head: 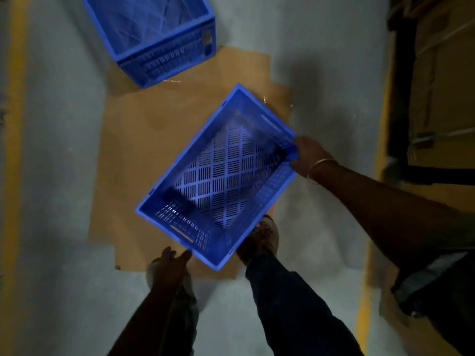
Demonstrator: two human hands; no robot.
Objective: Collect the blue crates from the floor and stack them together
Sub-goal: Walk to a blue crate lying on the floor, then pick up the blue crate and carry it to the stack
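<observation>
Two blue crates are in view. The nearer crate (218,176) is tilted above a sheet of brown cardboard (144,140) on the grey floor (59,150). My right hand (312,156) grips its right-hand rim, fingers curled round the edge. My left hand (171,263) reaches toward its near corner with fingers straight, just about touching the rim. The other crate (156,34) sits far and to the left, its near end resting on the cardboard, well apart from the first
</observation>
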